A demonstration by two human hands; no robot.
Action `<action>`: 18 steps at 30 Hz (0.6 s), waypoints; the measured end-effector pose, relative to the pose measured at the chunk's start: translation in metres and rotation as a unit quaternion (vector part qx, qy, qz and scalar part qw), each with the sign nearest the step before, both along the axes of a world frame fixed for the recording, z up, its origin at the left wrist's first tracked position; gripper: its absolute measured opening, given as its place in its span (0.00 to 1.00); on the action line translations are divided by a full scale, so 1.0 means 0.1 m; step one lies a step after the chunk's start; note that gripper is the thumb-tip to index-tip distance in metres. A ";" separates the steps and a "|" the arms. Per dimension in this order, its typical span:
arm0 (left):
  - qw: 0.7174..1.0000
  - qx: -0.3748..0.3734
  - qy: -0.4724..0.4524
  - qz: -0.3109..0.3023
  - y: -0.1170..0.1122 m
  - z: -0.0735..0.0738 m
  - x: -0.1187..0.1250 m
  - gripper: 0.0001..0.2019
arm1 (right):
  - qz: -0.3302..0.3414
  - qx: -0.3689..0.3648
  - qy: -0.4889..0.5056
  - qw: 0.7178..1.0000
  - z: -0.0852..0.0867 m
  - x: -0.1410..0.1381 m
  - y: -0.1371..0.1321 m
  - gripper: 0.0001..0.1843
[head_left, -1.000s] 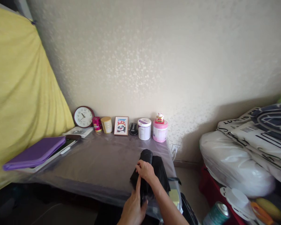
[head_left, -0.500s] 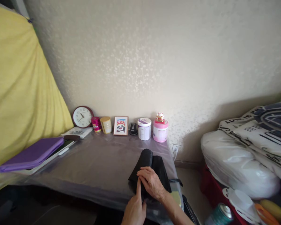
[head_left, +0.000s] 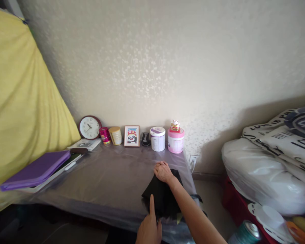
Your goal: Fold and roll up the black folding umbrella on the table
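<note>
A black folding umbrella [head_left: 161, 198] lies over the near right corner of the table, its dark fabric flared out loosely. My right hand [head_left: 163, 171] is closed over its far end, knuckles up, hiding that end. At the near end, my left hand [head_left: 149, 227] is wrapped round the umbrella's narrow part, with the index finger stretched forward along the fabric. What lies inside the left palm is mostly hidden. A black strap [head_left: 197, 197] pokes out at the right, past the table edge.
Along the wall stand a clock [head_left: 90, 127], a pink can [head_left: 105, 135], a yellow-lidded jar [head_left: 115, 136], a panda picture [head_left: 131, 136], a white tub [head_left: 157, 139] and a pink tub [head_left: 175, 141]. A purple folder [head_left: 35, 169] lies left. Bagged bedding [head_left: 259, 173] and a spray can [head_left: 246, 232] are right.
My right hand has moved forward from the umbrella's middle, beside my left finger, onto its far end. My left hand stays at the near end. The view has shifted slightly.
</note>
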State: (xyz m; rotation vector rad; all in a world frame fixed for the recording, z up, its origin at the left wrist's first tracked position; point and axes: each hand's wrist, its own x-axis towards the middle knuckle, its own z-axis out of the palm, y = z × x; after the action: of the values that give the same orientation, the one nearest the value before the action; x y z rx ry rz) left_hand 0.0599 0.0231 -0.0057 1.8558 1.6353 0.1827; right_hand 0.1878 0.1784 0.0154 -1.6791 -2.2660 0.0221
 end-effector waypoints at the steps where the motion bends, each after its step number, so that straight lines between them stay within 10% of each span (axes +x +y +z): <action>1: 1.000 -0.003 0.002 -0.001 0.00 0.00 0.00 0.37 | -0.012 -0.006 -0.004 1.000 0.00 -0.01 0.04 0.14; 18: 0.998 -0.003 0.063 0.001 -0.04 0.06 0.06 0.33 | -0.180 -0.095 0.005 0.979 0.15 -0.04 0.27 0.16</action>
State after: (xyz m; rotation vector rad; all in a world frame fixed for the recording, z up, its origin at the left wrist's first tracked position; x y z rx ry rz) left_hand 0.0662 0.0190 0.0006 1.8943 1.7204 0.0622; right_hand 0.1836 0.2050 0.0308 -2.1610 -1.9713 0.1688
